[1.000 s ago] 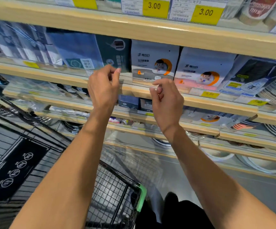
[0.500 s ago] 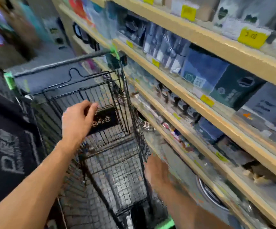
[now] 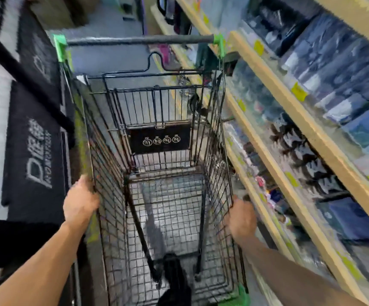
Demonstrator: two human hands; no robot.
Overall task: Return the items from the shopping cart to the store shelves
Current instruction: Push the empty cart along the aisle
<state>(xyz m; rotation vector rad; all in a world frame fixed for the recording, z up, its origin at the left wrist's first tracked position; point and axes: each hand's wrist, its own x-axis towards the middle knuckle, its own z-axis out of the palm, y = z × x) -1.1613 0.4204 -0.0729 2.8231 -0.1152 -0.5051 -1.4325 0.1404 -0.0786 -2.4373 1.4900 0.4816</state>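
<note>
A black wire shopping cart (image 3: 104,164) with green corner caps stands lengthwise before me, its handle bar (image 3: 139,39) at the far end. I see no goods in its basket; only the floor shows through the mesh. My left hand (image 3: 79,203) grips the top of the cart's left side wall. My right hand (image 3: 242,219) grips the top of the right side wall. Wooden store shelves (image 3: 289,129) run along the right, packed with blue and dark packaged goods (image 3: 338,69) behind yellow price tags.
Black doormats (image 3: 35,155) with white lettering hang or lie on the left, close to the cart. The aisle floor (image 3: 112,58) stretches beyond the handle bar. A dark shape (image 3: 174,279), possibly my shoe, shows under the cart's near end. The view is motion-blurred.
Both hands left the shelf edge and dropped to the cart. The view swung left and down from the shelves to the cart. Each hand now holds one side wall.
</note>
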